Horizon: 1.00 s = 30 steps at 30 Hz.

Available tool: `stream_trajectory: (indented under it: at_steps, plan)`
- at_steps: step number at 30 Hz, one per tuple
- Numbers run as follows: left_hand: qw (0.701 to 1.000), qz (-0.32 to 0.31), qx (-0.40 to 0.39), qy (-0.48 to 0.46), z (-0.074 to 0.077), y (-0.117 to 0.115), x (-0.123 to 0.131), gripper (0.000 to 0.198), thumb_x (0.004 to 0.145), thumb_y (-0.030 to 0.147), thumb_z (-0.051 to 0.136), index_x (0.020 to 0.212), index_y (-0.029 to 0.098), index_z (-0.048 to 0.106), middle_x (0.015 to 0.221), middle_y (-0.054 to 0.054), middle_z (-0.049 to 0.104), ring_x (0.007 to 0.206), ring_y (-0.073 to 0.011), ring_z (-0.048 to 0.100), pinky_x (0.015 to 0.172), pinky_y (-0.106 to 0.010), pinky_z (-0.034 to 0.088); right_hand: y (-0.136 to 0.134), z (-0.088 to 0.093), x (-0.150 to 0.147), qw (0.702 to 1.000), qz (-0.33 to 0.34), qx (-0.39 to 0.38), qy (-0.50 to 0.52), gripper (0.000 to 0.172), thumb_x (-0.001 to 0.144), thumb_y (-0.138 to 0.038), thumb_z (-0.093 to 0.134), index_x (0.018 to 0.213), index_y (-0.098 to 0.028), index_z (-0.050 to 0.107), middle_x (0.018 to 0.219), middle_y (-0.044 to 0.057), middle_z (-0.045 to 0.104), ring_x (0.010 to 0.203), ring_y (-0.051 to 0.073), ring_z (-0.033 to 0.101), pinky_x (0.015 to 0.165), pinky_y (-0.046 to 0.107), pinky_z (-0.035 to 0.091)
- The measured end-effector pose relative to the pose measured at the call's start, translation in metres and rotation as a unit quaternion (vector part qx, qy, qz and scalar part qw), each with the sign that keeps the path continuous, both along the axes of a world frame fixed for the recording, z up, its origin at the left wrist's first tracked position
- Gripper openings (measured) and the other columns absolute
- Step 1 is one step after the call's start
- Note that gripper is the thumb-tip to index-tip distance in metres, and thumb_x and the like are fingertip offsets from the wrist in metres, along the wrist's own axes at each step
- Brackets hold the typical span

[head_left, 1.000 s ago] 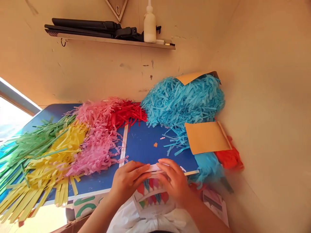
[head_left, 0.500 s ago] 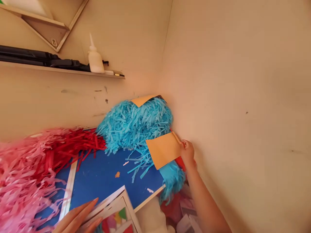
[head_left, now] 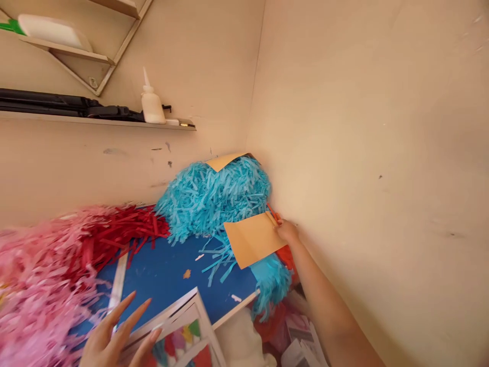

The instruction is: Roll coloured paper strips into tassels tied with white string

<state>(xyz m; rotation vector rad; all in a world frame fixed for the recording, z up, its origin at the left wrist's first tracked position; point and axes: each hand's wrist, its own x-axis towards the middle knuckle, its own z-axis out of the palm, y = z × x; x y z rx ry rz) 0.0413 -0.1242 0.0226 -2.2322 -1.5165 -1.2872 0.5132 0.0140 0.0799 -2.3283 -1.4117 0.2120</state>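
My right hand (head_left: pixel 287 232) grips the right edge of a sheet of tan paper (head_left: pixel 252 239), where a narrow strip looks rolled or folded. The sheet lies over the front of a blue tissue fringe heap (head_left: pixel 217 199) and a smaller blue fringe piece (head_left: pixel 271 283) that hangs off the table edge. Some red-orange material (head_left: pixel 286 256) shows just under this hand. At the lower left my left hand (head_left: pixel 118 331) has its fingers spread, over the corner of a white framed box (head_left: pixel 183 326) with coloured pieces showing inside. Whether its fingertips touch the box I cannot tell.
Pink fringe (head_left: pixel 49 275) and red fringe (head_left: pixel 126 232) cover the left of the blue table (head_left: pixel 164 275). A second tan sheet (head_left: pixel 225 162) tops the blue heap. A wall shelf (head_left: pixel 114 124) carries a glue bottle (head_left: pixel 153 104) and a black folded stand (head_left: pixel 46 102). Walls meet behind.
My left hand has lifted slightly and spread its fingers. My right hand, still on the tan paper, has shifted a little to the left, and the sheet with it. The view has tilted up slightly.
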Motion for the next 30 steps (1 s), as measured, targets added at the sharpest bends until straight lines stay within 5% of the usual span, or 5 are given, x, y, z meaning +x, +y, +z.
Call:
stream_trajectory:
  at_steps: [8,12,15,22,30]
  plan:
    - [0.997,0.055,-0.027,-0.043,0.056,-0.013,0.011,0.027,0.093,0.042,0.055,0.109,0.024,0.067,0.120,-0.010,0.066,0.104,-0.0261,0.067,0.083,-0.039,0.057,-0.056,0.073,-0.031,0.971,0.144,0.158,-0.110,0.039,0.084,-0.024,0.059,0.122,-0.017,0.062,0.117,0.012,0.066,0.101,0.030,0.062,0.079,0.038,0.047]
    - [0.995,-0.035,0.029,-0.094,0.104,-0.012,0.070,0.038,0.092,0.042,0.057,0.123,0.022,0.060,0.125,-0.014,0.064,0.113,-0.0275,0.062,0.093,-0.044,0.052,-0.123,0.113,-0.095,0.845,0.491,0.161,-0.141,0.027,0.091,-0.023,0.055,0.114,-0.030,0.066,0.104,0.004,0.071,0.093,0.025,0.065,0.077,0.036,0.046]
    - [0.983,-0.170,0.021,-0.062,0.129,-0.014,0.115,0.030,0.087,0.046,0.065,0.110,0.026,0.069,0.103,-0.007,0.074,0.092,-0.0240,0.069,0.098,-0.046,0.047,-0.162,0.127,-0.128,0.780,0.586,0.143,-0.166,0.029,0.094,-0.021,0.055,0.122,-0.027,0.062,0.100,0.005,0.072,0.089,0.024,0.065,0.075,0.038,0.043]
    - [0.859,-0.309,-0.350,-0.210,0.125,-0.013,0.134,0.032,0.087,0.043,0.062,0.068,0.021,0.074,0.062,0.001,0.070,0.053,-0.0130,0.058,0.048,-0.022,0.042,-0.180,0.139,-0.095,0.854,0.502,0.126,-0.043,0.017,0.097,-0.038,0.055,0.100,-0.027,0.069,0.086,0.000,0.073,0.073,0.019,0.063,0.070,0.032,0.045]
    - [0.698,-0.331,-0.569,-0.283,0.124,-0.016,0.143,0.039,0.079,0.050,0.068,0.087,0.013,0.077,0.076,-0.004,0.072,0.063,-0.0125,0.056,0.056,-0.019,0.038,-0.178,0.133,-0.096,0.841,0.531,0.101,0.012,0.014,0.097,-0.025,0.057,0.099,-0.022,0.071,0.091,0.001,0.074,0.085,0.017,0.064,0.080,0.032,0.035]
